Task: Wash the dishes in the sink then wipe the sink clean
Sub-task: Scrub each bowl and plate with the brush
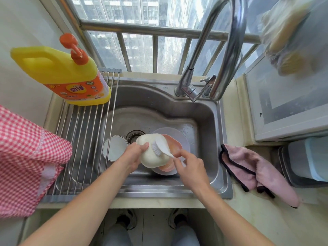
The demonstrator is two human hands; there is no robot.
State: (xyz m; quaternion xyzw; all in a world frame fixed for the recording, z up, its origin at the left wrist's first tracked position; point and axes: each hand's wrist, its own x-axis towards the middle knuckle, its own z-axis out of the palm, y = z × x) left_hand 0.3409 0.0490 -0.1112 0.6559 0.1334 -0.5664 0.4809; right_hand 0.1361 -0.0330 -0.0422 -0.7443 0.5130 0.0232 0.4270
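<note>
**Scrubbing a cream dish over the sink**

From my remote seat I see one label with any writing: the yellow detergent bottle (60,71) with its orange pump stands at the far end of the roll-up drying rack (85,139), and its orange label carries large Chinese characters in a yellow oval that I cannot read with confidence. A faint mark is stamped on the sink rim behind the basin, too small to make out.

My left hand (132,157) grips the cream dish (150,153) by its left edge, thumb curled over the rim, holding it tilted above the steel sink (204,121). The dish's long axis runs from near me toward the drain (134,136), its underside turned up and to the right. My right hand (190,166) pinches the handle of the white dish brush (162,144) between thumb and fingers; the brush's long axis slants from lower right to upper left, bristle head pressed on the dish, handle end pointing back at my right hand.

Under the dish lie an orange plate (174,145) on a pale plate (182,137). A white bowl (115,148) sits left of the drain. A pink cloth (248,166) lies on the counter to the right, a red checked cloth (23,157) on the left, and the faucet (221,50) arches over the basin.
</note>
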